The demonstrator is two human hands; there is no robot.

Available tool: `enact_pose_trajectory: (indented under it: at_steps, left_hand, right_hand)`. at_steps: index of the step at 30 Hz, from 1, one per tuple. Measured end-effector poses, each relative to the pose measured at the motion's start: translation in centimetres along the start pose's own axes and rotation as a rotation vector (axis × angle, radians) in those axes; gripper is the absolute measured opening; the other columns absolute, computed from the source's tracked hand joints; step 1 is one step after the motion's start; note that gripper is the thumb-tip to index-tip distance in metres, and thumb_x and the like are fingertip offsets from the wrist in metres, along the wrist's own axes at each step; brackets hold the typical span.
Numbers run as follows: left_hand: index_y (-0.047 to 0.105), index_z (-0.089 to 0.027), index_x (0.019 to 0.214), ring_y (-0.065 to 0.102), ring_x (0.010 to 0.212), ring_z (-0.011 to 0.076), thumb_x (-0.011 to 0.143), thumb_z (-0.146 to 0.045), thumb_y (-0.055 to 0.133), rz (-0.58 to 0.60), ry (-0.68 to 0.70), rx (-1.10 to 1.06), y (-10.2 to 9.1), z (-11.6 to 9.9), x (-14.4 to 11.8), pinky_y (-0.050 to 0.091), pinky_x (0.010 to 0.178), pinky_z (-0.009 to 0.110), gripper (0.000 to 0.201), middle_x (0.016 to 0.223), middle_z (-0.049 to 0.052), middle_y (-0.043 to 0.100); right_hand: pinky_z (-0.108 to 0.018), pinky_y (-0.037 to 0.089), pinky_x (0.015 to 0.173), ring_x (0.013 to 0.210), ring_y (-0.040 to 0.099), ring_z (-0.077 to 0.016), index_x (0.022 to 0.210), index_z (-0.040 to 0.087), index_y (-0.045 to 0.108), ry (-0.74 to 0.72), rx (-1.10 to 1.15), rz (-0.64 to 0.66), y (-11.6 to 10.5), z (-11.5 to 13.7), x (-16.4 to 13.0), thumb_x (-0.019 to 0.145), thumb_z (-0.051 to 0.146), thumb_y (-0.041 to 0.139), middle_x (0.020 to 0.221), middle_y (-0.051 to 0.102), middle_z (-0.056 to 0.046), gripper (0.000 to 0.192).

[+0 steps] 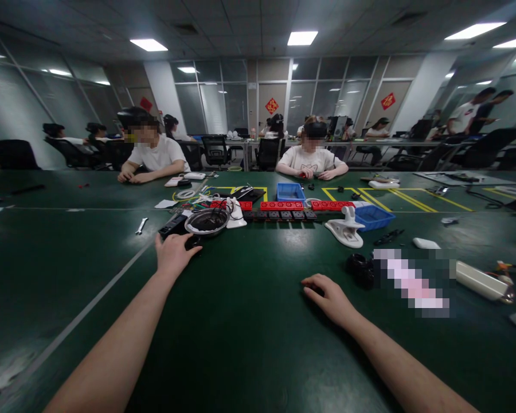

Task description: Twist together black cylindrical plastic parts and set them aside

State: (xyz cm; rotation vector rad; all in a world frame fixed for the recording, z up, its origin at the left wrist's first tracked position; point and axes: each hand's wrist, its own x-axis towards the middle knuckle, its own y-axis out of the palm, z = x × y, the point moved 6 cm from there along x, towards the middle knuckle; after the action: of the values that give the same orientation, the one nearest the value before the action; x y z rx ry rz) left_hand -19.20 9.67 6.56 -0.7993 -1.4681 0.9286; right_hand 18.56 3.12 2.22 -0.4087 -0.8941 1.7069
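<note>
Your left hand (172,252) reaches a small dark part (192,243) just before the bowl (207,221), fingers loose, nothing gripped. Your right hand (329,298) lies curled on the table (249,321); its grip is hidden. The part is probably light and rigid: pinch its edges.

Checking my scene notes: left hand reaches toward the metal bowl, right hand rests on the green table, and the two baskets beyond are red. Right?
Not quite. The head view shows both baskets are blue. The left hand does reach toward the metal bowl, and the right hand rests on the green table.
</note>
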Motion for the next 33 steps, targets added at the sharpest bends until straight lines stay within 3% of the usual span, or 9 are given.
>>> enact_pose_trajectory:
  at_steps: [10, 16, 18, 21, 25, 28, 31, 33]
  left_hand:
    - [0.059, -0.021, 0.094, 0.049, 0.096, 0.029, 0.063, -0.048, 0.057, 0.056, 0.028, 0.005, 1.0, 0.1, -0.1, 0.005, 0.095, 0.054, 0.041, 0.094, 0.01, 0.061]
    - [0.052, -0.019, 0.103, 0.044, 0.101, 0.031, 0.062, -0.05, 0.058, -0.036, -0.005, -0.062, -1.2, -0.6, 0.0, 0.006, 0.094, 0.056, 0.052, 0.109, 0.012, 0.053]
    - [0.05, -0.017, 0.107, 0.042, 0.104, 0.0306, 0.065, -0.049, 0.056, -0.117, 0.011, -0.12, -2.8, -2.3, -0.3, 0.006, 0.096, 0.054, 0.053, 0.111, 0.013, 0.051]
    - [0.044, -0.018, 0.114, 0.039, 0.108, 0.0279, 0.069, -0.049, 0.053, -0.155, 0.152, -0.278, -4.5, -7.3, -2.5, 0.005, 0.099, 0.051, 0.055, 0.114, 0.011, 0.049]
    - [0.036, -0.022, 0.121, 0.037, 0.111, 0.026, 0.07, -0.049, 0.051, 0.043, 0.517, -0.497, -4.3, -16.5, -8.4, 0.005, 0.1, 0.052, 0.059, 0.119, 0.008, 0.045]
    - [0.028, -0.025, 0.125, 0.033, 0.115, 0.0254, 0.068, -0.047, 0.054, 0.223, 0.73, -0.572, -3.4, -20.8, -12.4, 0.01, 0.1, 0.052, 0.067, 0.124, 0.007, 0.04]
    - [0.025, -0.025, 0.126, 0.031, 0.117, 0.0244, 0.07, -0.043, 0.054, 0.283, 0.737, -0.582, -3.1, -21.5, -13.5, 0.014, 0.101, 0.051, 0.065, 0.126, 0.007, 0.038]
    - [0.026, -0.025, 0.126, 0.032, 0.117, 0.0243, 0.071, -0.04, 0.053, 0.276, 0.7, -0.591, -3.2, -21.1, -13.2, 0.015, 0.101, 0.05, 0.063, 0.125, 0.007, 0.038]
  right_hand:
    - [-0.03, 0.041, 0.073, 0.079, 0.052, -0.0175, 0.089, 0.018, 0.059, -0.02, -0.016, -0.008, 0.1, -0.1, -0.1, 0.077, 0.03, 0.045, 0.082, 0.056, -0.005, 0.021]
    - [-0.031, 0.041, 0.073, 0.079, 0.052, -0.0176, 0.088, 0.019, 0.059, -0.029, -0.01, -0.012, -0.2, -0.1, -0.1, 0.077, 0.029, 0.045, 0.082, 0.056, -0.004, 0.02]
    - [-0.031, 0.041, 0.074, 0.08, 0.052, -0.0177, 0.088, 0.019, 0.059, -0.028, -0.005, -0.017, -0.2, -0.1, -0.1, 0.077, 0.03, 0.046, 0.082, 0.056, -0.004, 0.02]
    - [-0.031, 0.042, 0.075, 0.08, 0.052, -0.0178, 0.088, 0.02, 0.059, -0.023, 0.0, -0.022, 0.2, -0.1, -0.1, 0.077, 0.03, 0.046, 0.083, 0.056, -0.004, 0.02]
    - [-0.03, 0.043, 0.073, 0.079, 0.053, -0.0172, 0.096, 0.019, 0.055, -0.009, 0.017, -0.081, -0.3, 0.0, -0.1, 0.076, 0.03, 0.045, 0.086, 0.057, -0.004, 0.025]
    - [-0.03, 0.041, 0.077, 0.085, 0.052, -0.0183, 0.107, 0.017, 0.049, -0.026, -0.062, -0.259, -4.2, 0.4, 0.0, 0.076, 0.032, 0.045, 0.091, 0.057, -0.006, 0.034]
    - [-0.033, 0.04, 0.075, 0.088, 0.051, -0.022, 0.11, 0.017, 0.047, 0.075, -0.26, -0.476, -10.2, -0.4, -0.1, 0.076, 0.038, 0.044, 0.096, 0.057, -0.008, 0.04]
    - [-0.036, 0.037, 0.078, 0.092, 0.049, -0.026, 0.106, 0.016, 0.051, 0.165, -0.497, -0.471, -13.1, -1.6, 0.2, 0.074, 0.039, 0.046, 0.101, 0.057, -0.011, 0.04]
